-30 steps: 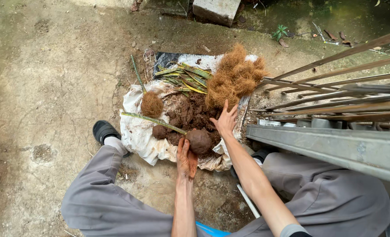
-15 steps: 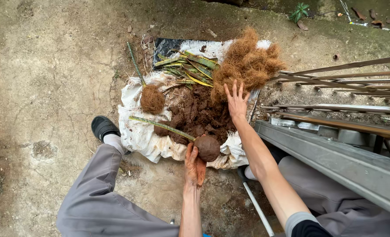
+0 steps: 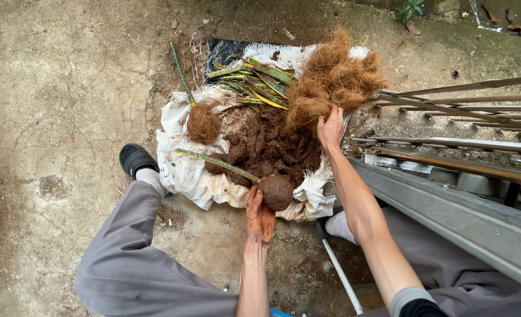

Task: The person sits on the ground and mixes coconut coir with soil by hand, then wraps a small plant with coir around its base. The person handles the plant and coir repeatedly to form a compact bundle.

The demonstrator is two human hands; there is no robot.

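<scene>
**One hand steadies the soil ball, the other takes fibre**

The left hand lies flat with open fingers against the soil ball, which sits at the near edge of the sack. The hand only supports it from the side so it does not roll off; it does not grasp it. A leaf comes out of the ball and rests across the sack.

The right hand reaches to the far right corner and closes its fingers on the fibre pile. Loose soil is heaped in the middle, within reach of both hands. A finished wrapped ball stands at the left edge, and more leaves lie at the far edge.
</scene>
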